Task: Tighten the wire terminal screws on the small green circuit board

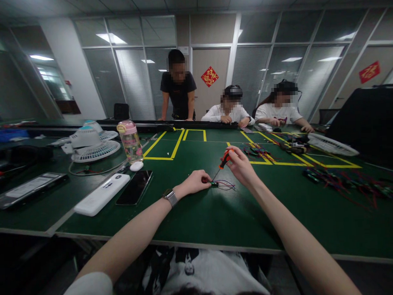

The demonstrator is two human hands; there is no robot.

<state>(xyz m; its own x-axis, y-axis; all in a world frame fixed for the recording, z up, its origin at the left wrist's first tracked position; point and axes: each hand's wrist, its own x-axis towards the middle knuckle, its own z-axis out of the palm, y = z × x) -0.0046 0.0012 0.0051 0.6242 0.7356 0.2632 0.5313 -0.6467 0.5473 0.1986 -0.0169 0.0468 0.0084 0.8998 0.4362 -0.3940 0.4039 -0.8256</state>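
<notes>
My right hand (238, 164) is closed round the orange and black handle of a screwdriver (226, 158), its thin shaft slanting down to the left. The screwdriver's tip meets a small green circuit board (214, 184) on the table, or stops just above it; I cannot tell which. My left hand (197, 182) pinches the left end of this board, its fingertips hiding part of it. Thin red, blue and black wires (227, 185) run out from the board's right side and lie on the green table top (199, 220).
Left of my arms lie a black phone (135, 188), a white power bank (103, 194), a pink-lidded bottle (130, 141) and white fan parts (95, 146). Wire bundles (352, 183) and a black bag (366, 124) occupy the right. Several people are across the table.
</notes>
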